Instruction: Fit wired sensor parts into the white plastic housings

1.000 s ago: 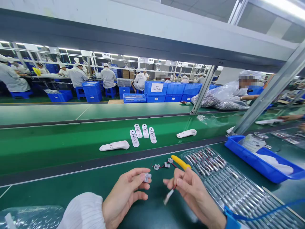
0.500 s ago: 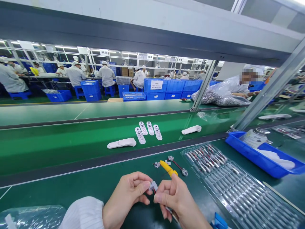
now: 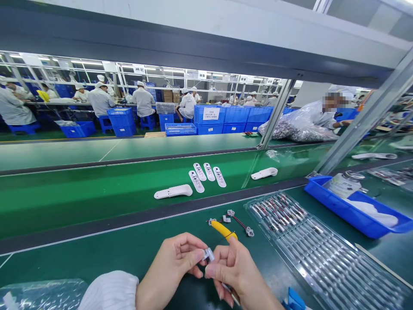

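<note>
My left hand (image 3: pixel 177 265) pinches a small pale grey plastic piece (image 3: pixel 209 254) between thumb and fingertips. Close beside it, my right hand (image 3: pixel 234 269) is closed, with thumb and fingers pressed together. A slim light rod (image 3: pixel 229 292) sticks out below the right palm. Along the right index finger lies a curved yellow sleeve (image 3: pixel 222 229), apparently a finger cot, with a thin dark line across it. Just beyond the hands, grey plastic pieces joined by red wire (image 3: pixel 239 222) rest on the green bench. What lies between the right fingertips is mostly hidden.
At right, a clear tray (image 3: pixel 309 254) holds slim metal parts with red wires, beside a blue bin (image 3: pixel 358 219). White handle-shaped shells (image 3: pixel 173 191) and oval plates (image 3: pixel 196 181) lie on the green belt (image 3: pixel 80 193). A metal post (image 3: pixel 358 120) and overhead shelf frame the bench. Co-workers sit beyond.
Both hands stay together, with the right fingers and yellow sleeve shifted slightly left. The red wire seen between the hands is now hidden. The shells and plates on the belt have moved right.
</note>
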### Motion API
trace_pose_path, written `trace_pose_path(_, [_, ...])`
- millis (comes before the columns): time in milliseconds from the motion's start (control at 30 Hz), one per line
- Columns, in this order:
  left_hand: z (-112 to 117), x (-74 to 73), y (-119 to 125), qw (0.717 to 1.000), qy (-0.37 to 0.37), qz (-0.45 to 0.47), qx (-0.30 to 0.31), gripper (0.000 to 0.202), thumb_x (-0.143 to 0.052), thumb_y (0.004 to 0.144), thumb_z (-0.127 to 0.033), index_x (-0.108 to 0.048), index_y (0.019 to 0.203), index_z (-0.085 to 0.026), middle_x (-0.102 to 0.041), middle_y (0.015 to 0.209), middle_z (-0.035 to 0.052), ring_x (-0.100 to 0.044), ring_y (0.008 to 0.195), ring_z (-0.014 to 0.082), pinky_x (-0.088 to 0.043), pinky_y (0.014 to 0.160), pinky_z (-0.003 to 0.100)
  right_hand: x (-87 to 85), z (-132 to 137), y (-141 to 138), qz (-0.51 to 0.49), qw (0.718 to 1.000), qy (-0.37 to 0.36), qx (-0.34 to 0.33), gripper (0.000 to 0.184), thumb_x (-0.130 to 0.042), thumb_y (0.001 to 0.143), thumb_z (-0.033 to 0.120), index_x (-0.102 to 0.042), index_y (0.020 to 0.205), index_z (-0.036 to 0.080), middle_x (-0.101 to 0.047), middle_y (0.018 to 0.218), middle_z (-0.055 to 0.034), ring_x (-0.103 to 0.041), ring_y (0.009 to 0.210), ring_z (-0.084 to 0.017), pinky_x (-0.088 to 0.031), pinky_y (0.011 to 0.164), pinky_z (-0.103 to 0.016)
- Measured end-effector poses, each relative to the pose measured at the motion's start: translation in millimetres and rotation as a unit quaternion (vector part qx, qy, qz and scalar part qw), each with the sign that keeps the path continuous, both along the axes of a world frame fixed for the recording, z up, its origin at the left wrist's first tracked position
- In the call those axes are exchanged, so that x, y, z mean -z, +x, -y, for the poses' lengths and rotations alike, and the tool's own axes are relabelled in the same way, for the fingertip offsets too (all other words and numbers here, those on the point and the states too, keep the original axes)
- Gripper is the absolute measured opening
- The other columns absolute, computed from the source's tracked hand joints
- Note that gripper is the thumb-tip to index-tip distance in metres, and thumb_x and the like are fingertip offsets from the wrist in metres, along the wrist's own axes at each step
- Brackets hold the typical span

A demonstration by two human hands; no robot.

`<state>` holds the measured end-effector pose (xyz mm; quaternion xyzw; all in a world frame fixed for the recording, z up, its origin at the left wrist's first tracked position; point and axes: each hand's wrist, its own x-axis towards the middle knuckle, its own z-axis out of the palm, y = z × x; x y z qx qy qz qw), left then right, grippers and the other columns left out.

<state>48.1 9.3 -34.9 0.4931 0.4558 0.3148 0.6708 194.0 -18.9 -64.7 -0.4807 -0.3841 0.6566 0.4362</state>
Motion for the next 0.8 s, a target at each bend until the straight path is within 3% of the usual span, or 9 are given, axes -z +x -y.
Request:
trace_pose_path(200, [-1.6,1.8,-0.7,0.998,0.035,-0.047,0.024,0.018,-0.063,0.069,-0.030,-0.063,0.076,-0.013,-0.064,0.068,0.0026,-0.055,0.054,0.0118,-0.043,0.054,0.024,6.7,-1.3,-0.4,-0.046,0.999,0.000,0.002,0.043,-0.078,0.051,0.035,-0.042,0.068,0.019,-0.052,0.054,0.0079,-0.038,0.032,-0.001,-0.021,0.029,-0.014])
trace_pose_path(367, [-1.0,2.9,-1.1,0.995,0.063,-0.050,0.055,0.012,-0.065,0.064,-0.019,-0.065,0.075,-0.012,-0.067,0.072,0.0052,-0.058,0.069,0.0163,-0.046,0.062,0.025,14.0,-3.6,-6.0,-0.070,0.997,0.014,0.012,0.058,-0.086,0.030,0.025,-0.041,0.066,0.019,-0.051,0.057,0.0082,-0.049,0.051,-0.005,-0.037,0.049,-0.019])
trace_pose_path(433, [0.3,3.0,-0.2,0.995,0.062,-0.038,0.067,0.012,-0.064,0.064,-0.016,-0.065,0.075,-0.012,-0.068,0.075,0.0058,-0.059,0.072,0.0164,-0.046,0.067,0.026,15.9,-2.6,-8.5,-0.074,0.997,0.005,0.013,0.062,-0.087,0.026,0.024,-0.039,0.065,0.020,-0.048,0.060,0.0088,-0.048,0.054,-0.006,-0.038,0.052,-0.021])
trace_pose_path(533, [1.3,2.7,1.4,0.994,0.065,-0.042,0.072,0.019,-0.065,0.062,-0.016,-0.064,0.081,-0.013,-0.066,0.078,0.0058,-0.058,0.074,0.0173,-0.047,0.066,0.027,21.1,-0.3,-9.5,-0.048,0.999,0.005,0.005,0.063,-0.086,0.026,0.025,-0.038,0.066,0.021,-0.043,0.061,0.0093,-0.043,0.054,-0.006,-0.035,0.050,-0.022])
trace_pose_path(667, [-0.2,0.9,3.1,0.994,0.072,-0.059,0.059,0.021,-0.060,0.067,-0.027,-0.063,0.082,-0.012,-0.061,0.070,0.0047,-0.056,0.067,0.0170,-0.045,0.050,0.024,36.1,2.3,-7.9,0.017,0.998,0.054,0.007,0.058,-0.086,0.032,0.030,-0.045,0.072,0.021,-0.044,0.063,0.0073,-0.045,0.059,-0.009,-0.035,0.052,-0.022])
trace_pose_path(800, [-0.7,-0.2,5.2,0.994,0.050,-0.057,0.076,0.024,-0.057,0.070,-0.030,-0.060,0.083,-0.010,-0.060,0.064,0.0045,-0.057,0.062,0.0168,-0.042,0.047,0.023,49.8,4.3,-10.3,0.013,0.998,0.060,-0.010,0.061,-0.085,0.030,0.035,-0.047,0.076,0.022,-0.045,0.064,0.0063,-0.049,0.064,-0.013,-0.039,0.055,-0.024])
